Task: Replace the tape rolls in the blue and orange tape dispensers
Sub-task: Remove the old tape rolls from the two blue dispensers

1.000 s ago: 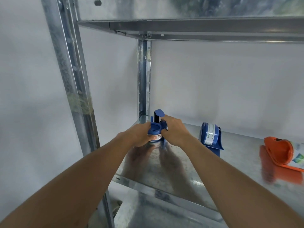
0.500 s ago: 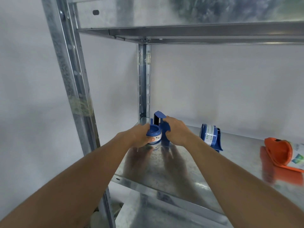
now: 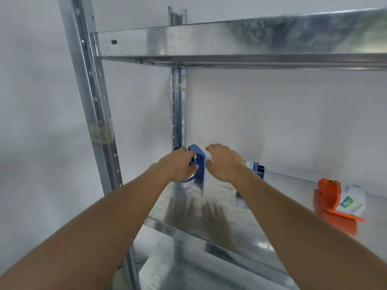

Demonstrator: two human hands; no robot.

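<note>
We have open metal shelf between the second blue dispenser and the orange dispenser at far right, room for a hand to come down there. At the back-left corner it's tight: the blue dispenser stands just beside the rear upright post, with the left hand on it and the right hand close on the other side. Overhead, the upper shelf caps the space. The front edge is open between our arms.
</note>
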